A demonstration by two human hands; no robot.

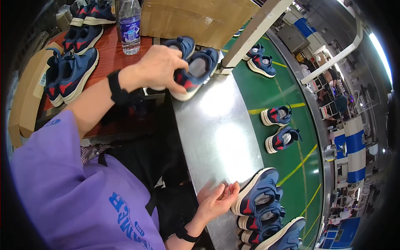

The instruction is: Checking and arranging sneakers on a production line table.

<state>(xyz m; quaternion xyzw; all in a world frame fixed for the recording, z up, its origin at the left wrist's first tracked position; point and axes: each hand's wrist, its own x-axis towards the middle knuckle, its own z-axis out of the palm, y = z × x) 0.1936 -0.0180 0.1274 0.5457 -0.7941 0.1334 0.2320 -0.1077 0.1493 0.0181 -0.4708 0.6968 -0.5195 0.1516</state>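
Observation:
My left hand [160, 66] is closed on a navy blue sneaker [202, 66] with a red patch and white sole. Its fingers and thumb pinch the heel end, and the shoe is at the far end of the shiny metal bench [208, 125]. A matching sneaker [183, 45] is just behind it, partly hidden by my fingers. Low in the picture my right hand [218, 202] is palm up over the bench, fingers loosely curled and apart, with nothing in it. It is close beside a row of similar sneakers [262, 191].
A green conveyor belt [298, 166] with yellow lines carries several sneakers beyond the bench. On the red-brown table [110, 50] at left are more sneakers [71, 75], a water bottle [130, 27] and a cardboard box [29, 91]. A pale metal post [250, 35] rises at the bench's far end.

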